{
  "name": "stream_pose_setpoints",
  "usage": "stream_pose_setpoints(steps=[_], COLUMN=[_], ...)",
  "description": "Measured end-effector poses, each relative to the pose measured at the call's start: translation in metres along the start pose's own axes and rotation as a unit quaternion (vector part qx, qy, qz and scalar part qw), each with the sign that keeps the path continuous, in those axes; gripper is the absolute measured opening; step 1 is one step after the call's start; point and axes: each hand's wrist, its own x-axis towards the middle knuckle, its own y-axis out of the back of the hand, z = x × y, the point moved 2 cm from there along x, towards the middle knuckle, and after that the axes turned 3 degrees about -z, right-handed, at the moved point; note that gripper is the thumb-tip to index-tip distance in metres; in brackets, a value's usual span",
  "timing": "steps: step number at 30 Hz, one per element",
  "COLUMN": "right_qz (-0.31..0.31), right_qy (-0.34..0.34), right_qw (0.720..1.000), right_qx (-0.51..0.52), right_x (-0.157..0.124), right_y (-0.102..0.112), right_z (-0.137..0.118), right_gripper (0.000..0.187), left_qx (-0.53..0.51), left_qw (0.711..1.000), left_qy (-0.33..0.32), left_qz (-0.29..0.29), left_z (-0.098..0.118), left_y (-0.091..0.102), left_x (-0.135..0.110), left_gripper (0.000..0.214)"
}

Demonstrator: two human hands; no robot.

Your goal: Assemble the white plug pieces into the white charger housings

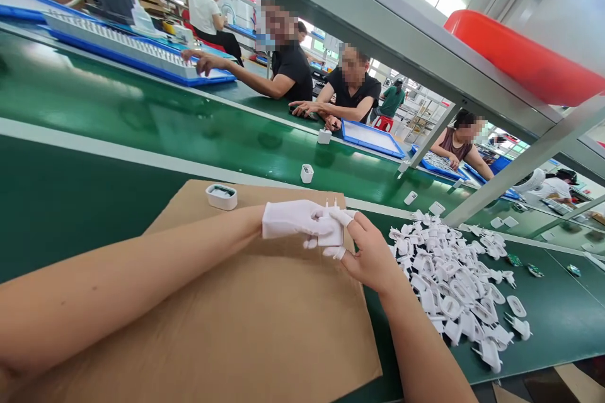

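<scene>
Above the far part of a brown cardboard sheet (265,321), both my hands are closed on one white charger plug (331,236) whose two pins point up and away. My left hand (297,219), in a white glove, grips it from the left. My right hand (366,245), with white covers on some fingertips, pinches it from the right. A white oval housing (222,197) with something green inside stands at the cardboard's far left edge. To the right of my right hand lies a large heap of white plug covers with pins (454,283).
Beyond the cardboard, a green conveyor belt (189,132) carries scattered white chargers, one a small white block (307,173). Small green circuit boards (535,271) lie past the heap. Overhead, a grey shelf holds a red basin (520,56). Co-workers sit across the belt beside blue trays (373,137).
</scene>
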Motion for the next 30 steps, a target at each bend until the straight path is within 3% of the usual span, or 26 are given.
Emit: stream_pose_setpoints(steps=[3, 6, 8, 11, 13, 15, 17, 18, 21, 24, 27, 30], right_qz=[0.041, 0.077, 0.058, -0.005, -0.049, -0.097, -0.151, -0.173, -0.188, -0.159, -0.150, -0.163], right_qy=[-0.012, -0.057, -0.102, -0.221, -0.330, -0.431, -0.502, -0.518, -0.511, -0.495, -0.501, -0.498], right_qw=[0.999, 0.995, 0.993, 0.974, 0.931, 0.863, 0.802, 0.786, 0.788, 0.808, 0.812, 0.812], right_qx=[-0.026, -0.021, -0.005, -0.052, -0.151, -0.244, -0.286, -0.290, -0.287, -0.277, -0.258, -0.255], right_x=[-0.003, -0.004, -0.004, -0.007, -0.013, -0.022, -0.030, -0.033, -0.036, -0.034, -0.030, -0.025], right_y=[0.004, 0.000, -0.004, 0.002, 0.014, 0.028, 0.038, 0.041, 0.044, 0.043, 0.044, 0.044], right_z=[0.004, 0.017, 0.027, 0.042, 0.053, 0.063, 0.072, 0.076, 0.085, 0.087, 0.084, 0.080], right_gripper=[0.055, 0.052, 0.051, 0.062, 0.068, 0.062, 0.050, 0.045, 0.040, 0.042, 0.040, 0.038], left_qx=[-0.041, -0.050, -0.027, 0.093, 0.205, 0.275, 0.297, 0.303, 0.320, 0.356, 0.444, 0.515], left_qw=[0.998, 0.998, 0.997, 0.977, 0.929, 0.874, 0.845, 0.835, 0.814, 0.791, 0.725, 0.664], left_qy=[0.013, 0.037, 0.075, 0.144, 0.190, 0.219, 0.243, 0.256, 0.290, 0.300, 0.292, 0.328], left_qz=[-0.034, -0.008, 0.009, 0.123, 0.244, 0.335, 0.372, 0.383, 0.390, 0.397, 0.438, 0.431], left_z=[0.003, 0.000, -0.007, -0.018, -0.022, -0.024, -0.027, -0.029, -0.032, -0.026, -0.010, -0.002], left_y=[-0.008, -0.011, -0.008, 0.011, 0.034, 0.058, 0.077, 0.084, 0.095, 0.100, 0.114, 0.138], left_x=[0.005, 0.018, 0.032, 0.062, 0.081, 0.096, 0.105, 0.106, 0.105, 0.095, 0.074, 0.042], left_gripper=[0.063, 0.067, 0.065, 0.047, 0.032, 0.023, 0.022, 0.023, 0.034, 0.072, 0.095, 0.091])
